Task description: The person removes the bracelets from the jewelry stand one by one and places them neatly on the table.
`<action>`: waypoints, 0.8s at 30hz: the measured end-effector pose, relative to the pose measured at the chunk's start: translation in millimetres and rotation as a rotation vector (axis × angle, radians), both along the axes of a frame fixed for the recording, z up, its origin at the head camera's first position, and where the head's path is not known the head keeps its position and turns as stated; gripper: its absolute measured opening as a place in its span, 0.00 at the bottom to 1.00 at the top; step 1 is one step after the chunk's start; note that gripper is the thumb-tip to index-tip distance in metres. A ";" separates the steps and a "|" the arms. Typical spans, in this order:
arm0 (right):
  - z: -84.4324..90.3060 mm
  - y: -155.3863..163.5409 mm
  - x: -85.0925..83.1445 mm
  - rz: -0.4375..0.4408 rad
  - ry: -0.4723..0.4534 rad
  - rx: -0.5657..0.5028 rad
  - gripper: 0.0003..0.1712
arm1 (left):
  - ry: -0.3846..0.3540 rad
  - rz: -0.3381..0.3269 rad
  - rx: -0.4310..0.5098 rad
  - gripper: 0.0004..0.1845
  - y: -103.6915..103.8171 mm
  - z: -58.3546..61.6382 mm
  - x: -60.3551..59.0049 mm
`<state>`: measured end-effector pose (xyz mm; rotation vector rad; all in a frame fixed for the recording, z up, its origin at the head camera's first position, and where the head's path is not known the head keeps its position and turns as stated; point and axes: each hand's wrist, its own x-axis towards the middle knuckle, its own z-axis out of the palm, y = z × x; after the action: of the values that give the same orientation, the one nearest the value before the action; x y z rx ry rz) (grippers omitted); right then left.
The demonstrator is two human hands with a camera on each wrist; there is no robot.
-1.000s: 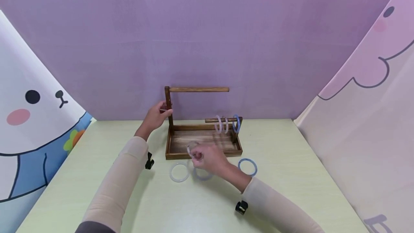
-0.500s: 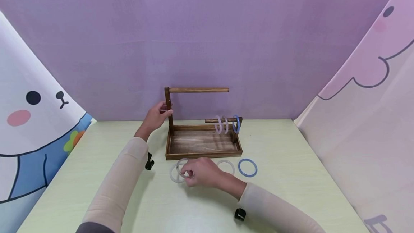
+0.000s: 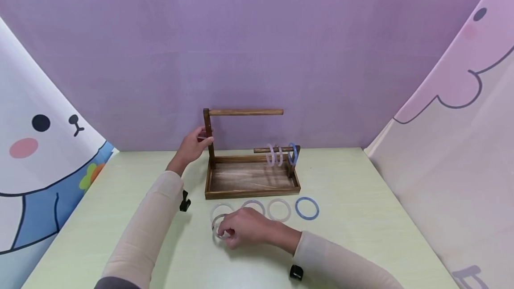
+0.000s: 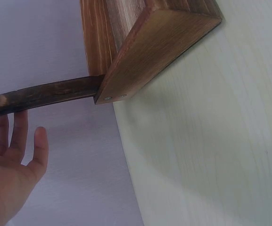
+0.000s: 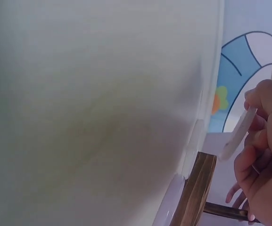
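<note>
1. While the left hand (image 3: 192,145) sits left of centre, its fingers curl around the upright post of the wooden stand (image 3: 250,177), steadying it

2. Low in the middle, the right hand (image 3: 242,228) pinches a clear bangle (image 3: 218,228) just off the table (image 3: 353,217); the pick-up step looks to be in hand

3. Further right, three bangles (image 3: 281,154) hang on the low peg; threading this one calls for lifting it there, I judge

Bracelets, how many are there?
8: three hang on the short wooden bar, four lie on the table before the tray, one is in the right hand. None looks hidden.
</note>
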<state>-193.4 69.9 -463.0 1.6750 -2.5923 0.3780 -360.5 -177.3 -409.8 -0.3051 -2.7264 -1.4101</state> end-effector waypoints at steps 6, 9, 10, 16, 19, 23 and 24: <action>-4.7 -2.0 4.5 0.077 0.021 0.016 0.11 | -0.003 0.002 -0.002 0.24 -0.4 0.5 -0.6; -6.2 -3.3 7.2 0.094 0.021 0.033 0.11 | -0.006 0.003 0.004 0.23 0.0 0.0 -1.0; -6.4 -3.8 8.0 0.097 0.019 0.040 0.11 | -0.006 0.003 0.004 0.23 0.0 -0.2 -1.2; -6.1 -7.8 12.5 0.121 0.016 0.084 0.11 | -0.007 0.000 0.004 0.23 -0.7 -0.6 -0.7; -6.3 -9.5 14.6 0.132 0.024 0.101 0.10 | -0.003 0.002 0.003 0.23 -0.7 -0.4 -0.2; -6.7 -10.7 16.4 0.129 0.045 0.114 0.10 | 0.004 0.001 0.001 0.23 -0.2 -0.2 -0.4; -6.7 -10.9 16.7 0.126 0.046 0.116 0.10 | 0.004 0.000 0.001 0.23 0.0 0.2 -0.1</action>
<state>-176.7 59.0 -469.7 1.8666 -2.5288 0.1937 -360.6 -177.3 -409.6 -0.3068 -2.7222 -1.4094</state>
